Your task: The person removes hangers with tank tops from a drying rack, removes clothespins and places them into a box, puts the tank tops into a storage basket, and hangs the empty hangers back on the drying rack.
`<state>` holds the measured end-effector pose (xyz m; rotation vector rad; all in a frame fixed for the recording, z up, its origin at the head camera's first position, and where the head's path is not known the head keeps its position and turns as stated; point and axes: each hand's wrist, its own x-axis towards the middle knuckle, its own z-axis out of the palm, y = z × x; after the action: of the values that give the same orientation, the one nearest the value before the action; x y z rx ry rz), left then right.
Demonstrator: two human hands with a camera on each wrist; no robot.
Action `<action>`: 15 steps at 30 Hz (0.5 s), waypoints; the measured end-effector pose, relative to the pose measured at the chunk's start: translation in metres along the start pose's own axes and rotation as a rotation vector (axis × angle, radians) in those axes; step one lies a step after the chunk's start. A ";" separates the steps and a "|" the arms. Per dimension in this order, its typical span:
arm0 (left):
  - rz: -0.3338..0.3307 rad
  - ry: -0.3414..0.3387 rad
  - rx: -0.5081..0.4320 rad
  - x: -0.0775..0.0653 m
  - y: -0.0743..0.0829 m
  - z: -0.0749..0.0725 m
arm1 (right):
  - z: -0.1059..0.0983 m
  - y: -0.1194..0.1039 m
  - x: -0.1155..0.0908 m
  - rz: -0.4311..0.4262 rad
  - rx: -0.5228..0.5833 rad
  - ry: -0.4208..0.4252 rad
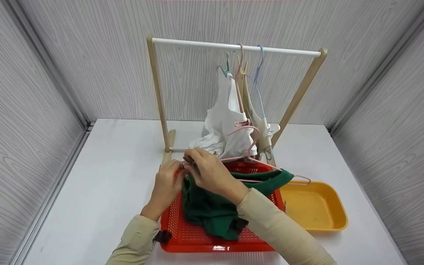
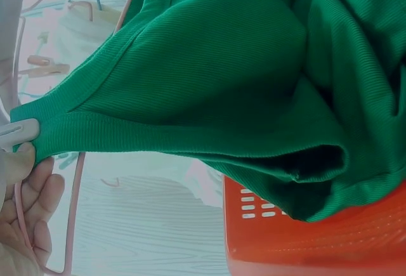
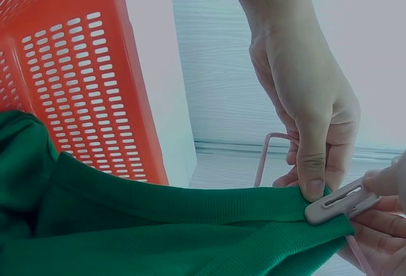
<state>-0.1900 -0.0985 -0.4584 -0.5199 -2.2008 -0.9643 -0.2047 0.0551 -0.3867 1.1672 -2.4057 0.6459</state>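
A green ribbed sleeveless top [image 1: 212,206] is draped on a pink hanger [image 1: 267,164] over the red basket. My left hand [image 1: 166,184] pinches one shoulder strap of it together with the hanger's end; the thumb presses the strap in the right wrist view. My right hand [image 1: 212,173] grips a pale clothespin [image 3: 336,203], whose jaws lie over that strap. Both hands meet close together at the hanger's left end. The other strap hangs on the hanger's right arm, and the top's lower part lies bunched in the red basket [image 1: 193,246].
Behind the basket stands a drying rack with a white bar [image 1: 197,43] and wooden legs. From it hang a white top [image 1: 217,106] and a beige garment [image 1: 261,129], with clothespins and hangers. At right sits a yellow tray [image 1: 307,209], partly behind my right sleeve.
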 end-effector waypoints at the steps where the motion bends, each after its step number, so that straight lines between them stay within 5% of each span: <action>1: 0.004 0.002 -0.001 0.000 0.000 0.000 | 0.000 0.000 0.000 -0.005 0.002 0.002; 15: -0.010 0.004 -0.004 -0.002 0.000 -0.001 | 0.001 0.000 -0.003 -0.101 0.052 0.071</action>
<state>-0.1882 -0.0996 -0.4586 -0.5085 -2.2003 -0.9742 -0.2032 0.0567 -0.3888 1.2565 -2.2683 0.7093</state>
